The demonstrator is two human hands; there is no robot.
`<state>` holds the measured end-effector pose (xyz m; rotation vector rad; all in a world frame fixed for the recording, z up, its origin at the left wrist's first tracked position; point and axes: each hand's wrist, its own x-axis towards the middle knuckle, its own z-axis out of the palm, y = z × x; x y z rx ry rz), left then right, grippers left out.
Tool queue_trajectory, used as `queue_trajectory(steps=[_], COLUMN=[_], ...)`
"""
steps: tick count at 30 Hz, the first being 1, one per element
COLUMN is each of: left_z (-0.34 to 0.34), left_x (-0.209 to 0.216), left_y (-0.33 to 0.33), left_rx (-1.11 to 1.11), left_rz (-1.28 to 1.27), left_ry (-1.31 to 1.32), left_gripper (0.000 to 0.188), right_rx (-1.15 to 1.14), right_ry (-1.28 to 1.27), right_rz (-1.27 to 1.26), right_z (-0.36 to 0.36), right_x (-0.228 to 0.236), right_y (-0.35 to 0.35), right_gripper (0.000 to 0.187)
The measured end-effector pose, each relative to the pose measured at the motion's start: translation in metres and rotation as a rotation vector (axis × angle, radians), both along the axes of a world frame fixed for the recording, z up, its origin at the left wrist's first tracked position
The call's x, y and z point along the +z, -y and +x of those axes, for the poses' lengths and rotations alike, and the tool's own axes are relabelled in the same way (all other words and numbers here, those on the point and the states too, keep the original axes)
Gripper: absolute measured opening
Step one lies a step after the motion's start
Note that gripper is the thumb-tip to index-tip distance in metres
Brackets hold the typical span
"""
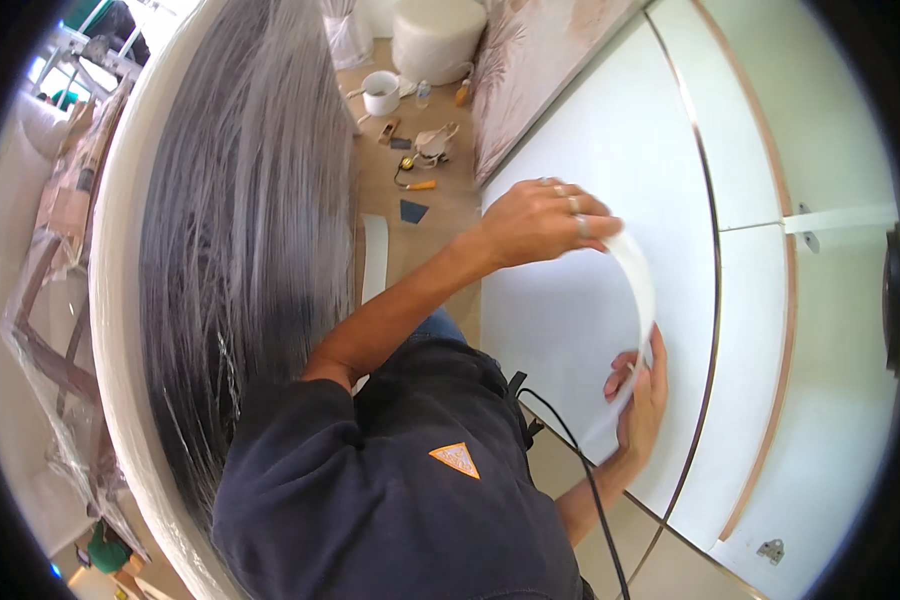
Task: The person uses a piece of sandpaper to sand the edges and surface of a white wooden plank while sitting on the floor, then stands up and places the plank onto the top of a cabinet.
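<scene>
The curved white strip [641,285] is held in front of the white panel [560,330]; its upper end is pinched by the nearly closed left hand [548,224]; its lower part is gripped by the half-curled right hand [646,405].

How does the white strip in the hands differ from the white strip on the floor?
The held strip bends in an arc; the floor strip looks nearly straight.
The held strip spans the left hand and right hand; the floor strip is in neither.
The held strip looks blurred, the floor strip sharper.
Both are white and narrow.
</scene>
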<state>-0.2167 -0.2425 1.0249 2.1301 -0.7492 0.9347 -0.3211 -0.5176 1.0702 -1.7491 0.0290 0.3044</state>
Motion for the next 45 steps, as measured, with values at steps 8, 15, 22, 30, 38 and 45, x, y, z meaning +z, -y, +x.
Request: queue_trajectory(steps=[8, 15, 22, 30, 38, 45], left_z=[-0.063, 0.000, 0.039, 0.079, 0.111, 0.148], left_x=[-0.108, -0.105, -0.122, -0.135, -0.118, -0.127], left_y=[-0.061, -0.086, -0.176, -0.214, -0.231, -0.232], left_rx=[-0.190, -0.095, -0.043, -0.060, 0.053, 0.117], left_rz=[-0.229, -0.043, -0.695, -0.872, -0.791, -0.877], left_ry=[-0.867, -0.934, -1.071, -1.001, -1.015, -0.903], left_gripper=[0.064, 0.059, 0.029, 0.016, 0.019, 0.026], right_rx=[0.543, 0.987, 0.592, 0.538, 0.494, 0.537], right_ry=[0.040, 0.208, 0.025, 0.008, 0.092, 0.090], right_rz=[-0.400, -0.549, -0.036, -0.002, 0.044, 0.223], right_z=[0.111, 0.188, 0.283, 0.290, 0.339, 0.412], right_x=[-0.077, -0.064, -0.062, -0.092, -0.094, -0.110], right_y=[-0.034, -0.165, -0.169, -0.245, -0.280, -0.319], right_gripper=[0.040, 0.039, 0.042, 0.036, 0.028, 0.029])
